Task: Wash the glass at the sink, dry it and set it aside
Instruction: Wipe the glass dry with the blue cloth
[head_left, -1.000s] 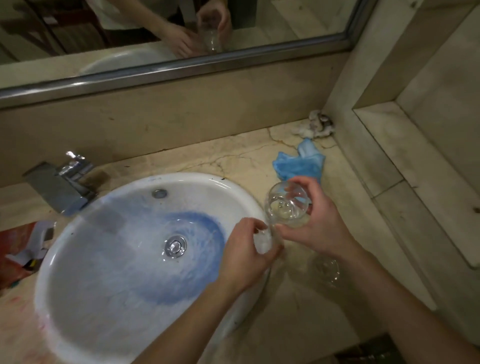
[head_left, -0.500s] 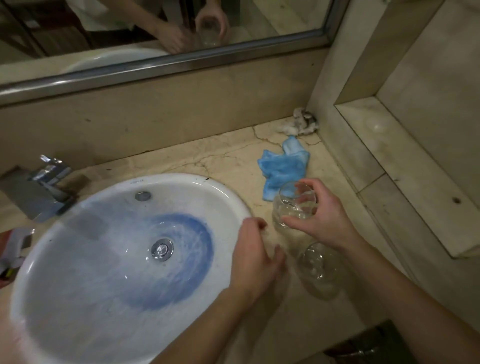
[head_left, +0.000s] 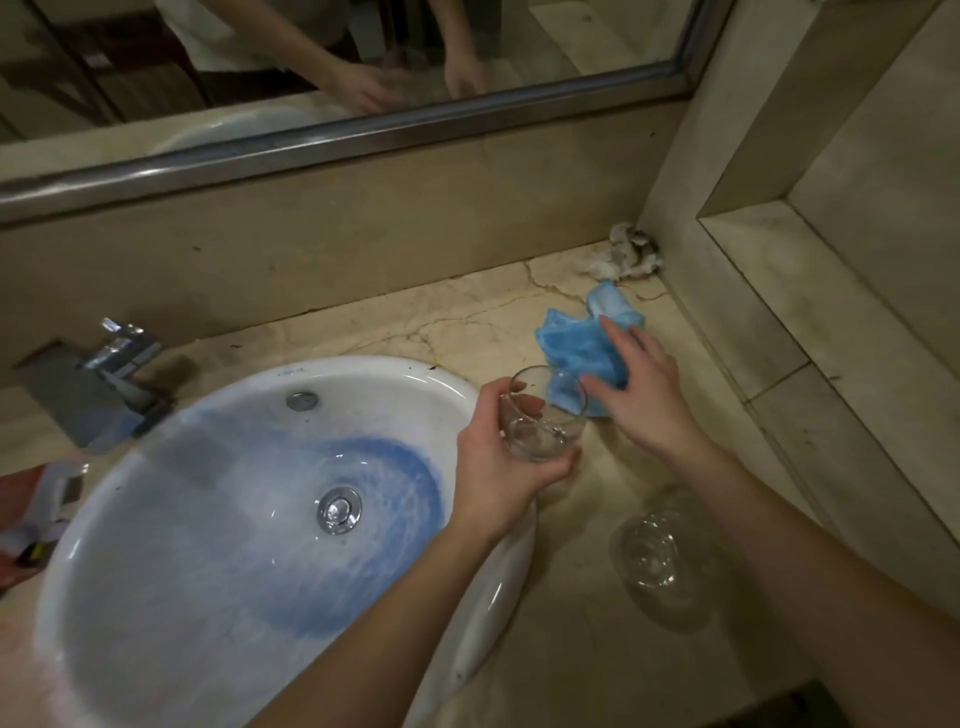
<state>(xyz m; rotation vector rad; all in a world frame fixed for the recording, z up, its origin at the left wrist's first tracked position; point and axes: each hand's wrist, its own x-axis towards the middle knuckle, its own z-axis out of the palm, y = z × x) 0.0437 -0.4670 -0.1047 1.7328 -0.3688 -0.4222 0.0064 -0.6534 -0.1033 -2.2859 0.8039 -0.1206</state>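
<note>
My left hand is wrapped around a clear glass, held tilted at the right rim of the white basin. My right hand lies on the blue cloth on the counter just behind the glass, fingers curled onto the fabric. The cloth still rests on the marble. A second clear glass stands on the counter below my right forearm.
The chrome faucet is at the basin's upper left, the drain in its middle. A crumpled grey rag lies in the back corner. A red and white packet sits at the left edge. A tiled ledge borders the right.
The glass passed from my right hand to my left hand. My right hand then reached back onto the blue cloth. The view shifted slightly to the right.
</note>
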